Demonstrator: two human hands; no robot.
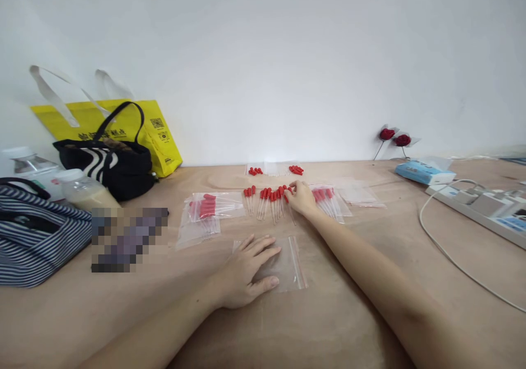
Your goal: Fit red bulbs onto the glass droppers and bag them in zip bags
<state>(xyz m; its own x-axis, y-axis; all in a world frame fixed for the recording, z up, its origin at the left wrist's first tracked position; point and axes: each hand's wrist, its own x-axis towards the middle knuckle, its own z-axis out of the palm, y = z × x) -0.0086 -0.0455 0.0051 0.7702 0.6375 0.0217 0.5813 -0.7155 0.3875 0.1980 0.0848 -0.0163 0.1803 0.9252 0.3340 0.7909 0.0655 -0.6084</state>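
Note:
My left hand [249, 270] lies flat with its fingers spread on a clear zip bag [290, 265] near the middle of the table. Farther back, my right hand [302, 198] pinches the red end of a dropper at the right end of a row of several red-topped droppers [273, 196]. The thin clear stems of the row point toward me. To the left, filled clear bags [207, 207] hold more red-topped droppers. Another filled bag [329, 202] lies just right of my right hand, partly behind it. Small red caps [255, 171] rest at the back.
On the left stand a yellow bag [160, 133], a black bag [131, 171], a striped bag [49, 243] and bottles [92, 191]. Flat clear bags [361, 193], a blue tissue pack [423, 171], a power strip [485, 210] with a white cable and red flowers [387, 134] are on the right.

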